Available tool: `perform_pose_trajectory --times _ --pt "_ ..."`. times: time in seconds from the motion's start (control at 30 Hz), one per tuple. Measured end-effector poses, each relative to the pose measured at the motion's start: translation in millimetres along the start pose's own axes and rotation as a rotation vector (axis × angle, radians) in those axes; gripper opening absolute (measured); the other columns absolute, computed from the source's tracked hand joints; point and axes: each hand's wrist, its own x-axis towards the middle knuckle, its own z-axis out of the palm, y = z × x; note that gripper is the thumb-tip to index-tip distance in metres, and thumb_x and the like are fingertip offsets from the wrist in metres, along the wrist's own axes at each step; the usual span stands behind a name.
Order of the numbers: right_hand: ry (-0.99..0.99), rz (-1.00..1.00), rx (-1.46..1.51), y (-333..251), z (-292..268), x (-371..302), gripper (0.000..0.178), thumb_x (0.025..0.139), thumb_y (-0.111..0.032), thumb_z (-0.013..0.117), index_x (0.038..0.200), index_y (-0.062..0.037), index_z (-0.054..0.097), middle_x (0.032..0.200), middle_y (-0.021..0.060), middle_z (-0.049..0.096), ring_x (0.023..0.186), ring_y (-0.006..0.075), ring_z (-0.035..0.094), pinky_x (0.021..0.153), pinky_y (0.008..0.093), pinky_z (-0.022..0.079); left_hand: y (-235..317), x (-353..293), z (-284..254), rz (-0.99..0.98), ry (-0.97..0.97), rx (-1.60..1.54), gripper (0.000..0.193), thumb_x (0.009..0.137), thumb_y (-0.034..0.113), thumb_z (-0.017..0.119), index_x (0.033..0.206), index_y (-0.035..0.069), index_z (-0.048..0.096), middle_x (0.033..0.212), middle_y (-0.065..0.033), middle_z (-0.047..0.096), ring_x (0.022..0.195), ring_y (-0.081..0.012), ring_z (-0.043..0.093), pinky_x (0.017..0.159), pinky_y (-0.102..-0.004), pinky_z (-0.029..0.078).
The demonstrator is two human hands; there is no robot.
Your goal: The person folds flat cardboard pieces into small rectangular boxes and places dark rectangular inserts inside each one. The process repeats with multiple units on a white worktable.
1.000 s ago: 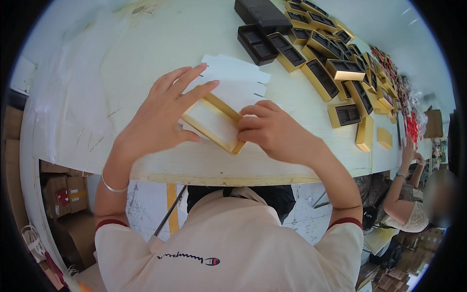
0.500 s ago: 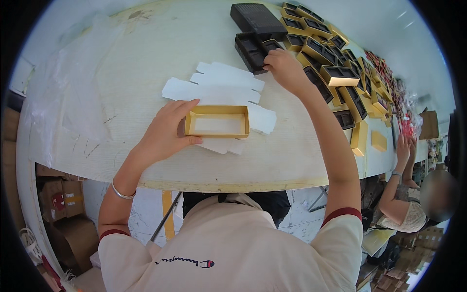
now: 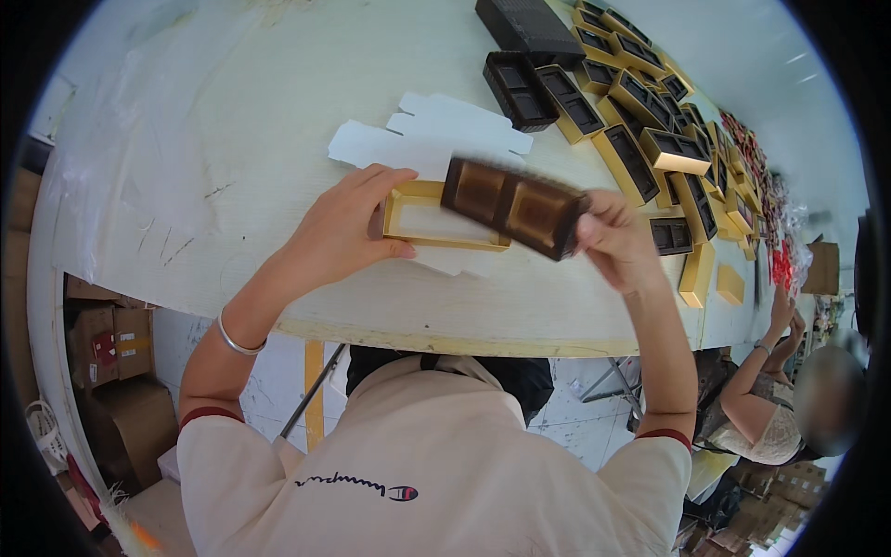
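My left hand (image 3: 357,218) is closed round the left end of an open gold box (image 3: 405,236), thumb on the near side and fingers on the far side. The box has a pale, bare inside and rests on flat white card blanks (image 3: 422,139). In my right hand (image 3: 620,239) is a dark brown plastic tray insert (image 3: 512,206) with two square hollows, gripped by its right end. It is tilted and blurred, held over the right part of the box and hiding that part.
Another dark tray (image 3: 520,91) lies beyond the blanks, near a stack of black trays (image 3: 531,35). Several gold boxes with dark inserts (image 3: 629,165) crowd the right side. Clear plastic film (image 3: 121,158) lies on the left. Another person's hands (image 3: 785,314) work at far right.
My right hand has lifted a dark tray insert from the pile and brought it back over the gold box. The left hand still holds the box.
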Motion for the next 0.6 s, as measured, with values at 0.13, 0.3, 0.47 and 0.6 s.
perform_pose_trajectory --times 0.13,0.3,0.47,0.6 --pt "-0.047 0.211 0.273 31.1 -8.0 5.5 0.024 0.087 -0.028 0.069 0.087 -0.0036 0.066 0.078 0.0011 0.064 0.064 0.0078 0.054 0.062 0.0203 0.045 -4.0 2.2 -0.2 0.122 0.028 0.033 0.076 0.066 0.009 0.081 0.133 0.007 0.045 0.118 -0.0087 0.054 0.101 -0.0244 0.055 0.086 -0.0327 0.047" --pt "0.015 0.255 0.18 29.9 4.1 14.1 0.021 0.088 -0.026 0.068 0.09 -0.0049 0.064 0.074 0.0014 0.062 0.059 0.0094 0.054 0.06 0.021 0.044 5.0 8.6 -5.8 0.042 -0.068 -0.003 0.076 0.067 0.005 0.079 0.135 0.01 0.045 0.121 -0.0072 0.052 0.103 -0.0235 0.055 0.083 -0.0317 0.049" --pt "0.151 -0.057 -0.461 25.4 29.6 14.3 0.024 0.085 -0.016 0.069 0.105 -0.0063 0.061 0.078 0.0054 0.06 0.067 0.0138 0.057 0.062 0.0263 0.046 -4.4 13.1 -4.0 0.101 -0.088 0.065 0.078 0.068 0.004 0.078 0.138 0.011 0.042 0.133 -0.0099 0.046 0.113 -0.0251 0.052 0.089 -0.0321 0.049" --pt "-0.063 -0.642 -1.243 24.5 22.2 18.9 0.042 0.076 -0.006 0.069 0.116 -0.0036 0.06 0.088 0.0095 0.059 0.079 0.0237 0.058 0.07 0.034 0.048 4.6 8.6 1.2 0.229 0.003 0.211 0.083 0.069 0.018 0.08 0.14 0.01 0.039 0.142 -0.0154 0.037 0.129 -0.0315 0.038 0.102 -0.0393 0.04"
